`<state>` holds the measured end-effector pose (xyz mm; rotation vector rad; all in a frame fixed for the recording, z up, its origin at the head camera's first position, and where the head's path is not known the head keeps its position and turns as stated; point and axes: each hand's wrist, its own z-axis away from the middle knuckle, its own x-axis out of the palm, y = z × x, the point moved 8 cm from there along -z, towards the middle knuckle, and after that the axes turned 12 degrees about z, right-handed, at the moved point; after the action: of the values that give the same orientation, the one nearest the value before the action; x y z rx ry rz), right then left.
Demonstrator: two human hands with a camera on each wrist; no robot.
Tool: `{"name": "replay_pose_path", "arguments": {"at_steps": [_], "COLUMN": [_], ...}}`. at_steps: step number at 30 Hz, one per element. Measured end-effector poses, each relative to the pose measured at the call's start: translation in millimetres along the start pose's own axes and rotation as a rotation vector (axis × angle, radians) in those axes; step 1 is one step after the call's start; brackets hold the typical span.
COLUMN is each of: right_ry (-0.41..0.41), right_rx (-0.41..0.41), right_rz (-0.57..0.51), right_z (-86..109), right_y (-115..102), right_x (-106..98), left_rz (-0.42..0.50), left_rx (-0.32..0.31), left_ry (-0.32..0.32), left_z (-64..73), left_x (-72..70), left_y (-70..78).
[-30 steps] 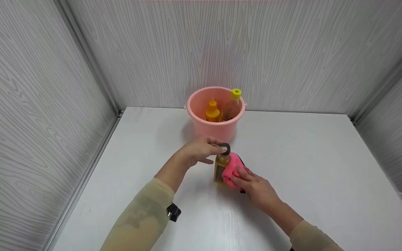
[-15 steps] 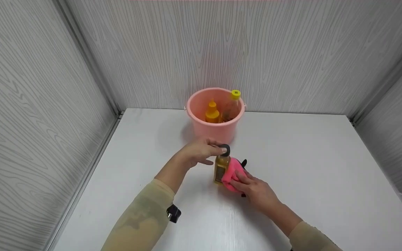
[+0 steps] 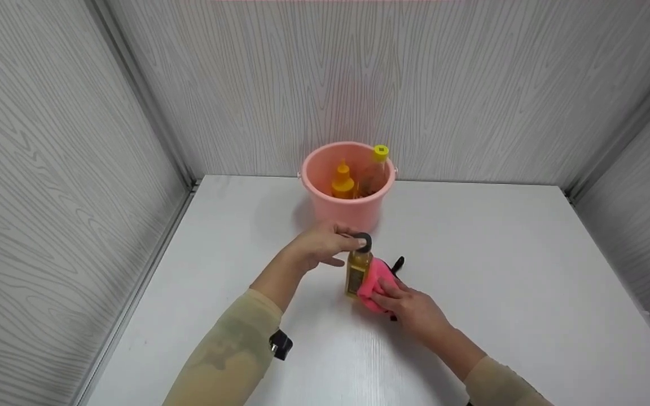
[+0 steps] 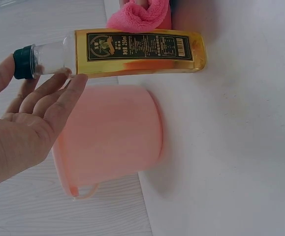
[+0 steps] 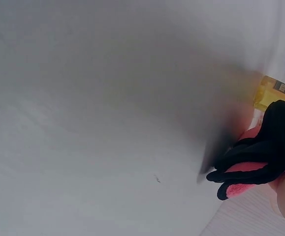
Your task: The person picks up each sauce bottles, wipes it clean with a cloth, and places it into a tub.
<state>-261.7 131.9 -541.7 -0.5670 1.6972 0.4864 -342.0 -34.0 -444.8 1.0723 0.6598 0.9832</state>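
An oil bottle [image 3: 356, 275] with yellow contents and a dark label stands upright on the white table. My left hand [image 3: 320, 246] holds it at the dark green cap [image 4: 23, 62], thumb on one side and fingers on the other along the neck. On the bottle's right side, my right hand [image 3: 414, 309] grips a bunched pink cloth [image 3: 371, 288] and presses it against the lower half. Black edging [image 5: 276, 130] of the cloth sticks out beside that hand in the right wrist view, where most of the hand is out of frame.
Behind the bottle a pink bucket [image 3: 347, 211] stands near the back wall. Inside it are an orange squeeze bottle [image 3: 343, 183] and a clear bottle with a yellow cap [image 3: 381, 151]. Grey wood-grain panels [image 3: 235, 90] enclose the table at the back and sides.
My right hand has slid the cloth slightly down the bottle's side, and more of its black edging shows. The left hand and the bottle have stayed in place.
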Motion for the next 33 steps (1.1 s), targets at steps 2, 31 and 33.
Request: {"name": "replay_pose_path", "arguments": {"at_steps": [2, 31, 33], "right_ry": [-0.034, -0.107, -0.062], "right_rx": [0.003, 0.016, 0.02], "right_rz": [0.012, 0.009, -0.002], "right_z": [1.8, 14.3, 16.6], "right_y": [-0.8, 11.8, 14.8], "right_x": [5.1, 9.8, 6.4], "left_rz": [0.002, 0.024, 0.021], "left_rx": [-0.003, -0.011, -0.01], "left_ry": [0.001, -0.007, -0.008], "left_z": [0.5, 1.8, 1.8], "left_x": [0.3, 0.4, 0.4], "left_y": [-1.4, -2.5, -2.3]}}
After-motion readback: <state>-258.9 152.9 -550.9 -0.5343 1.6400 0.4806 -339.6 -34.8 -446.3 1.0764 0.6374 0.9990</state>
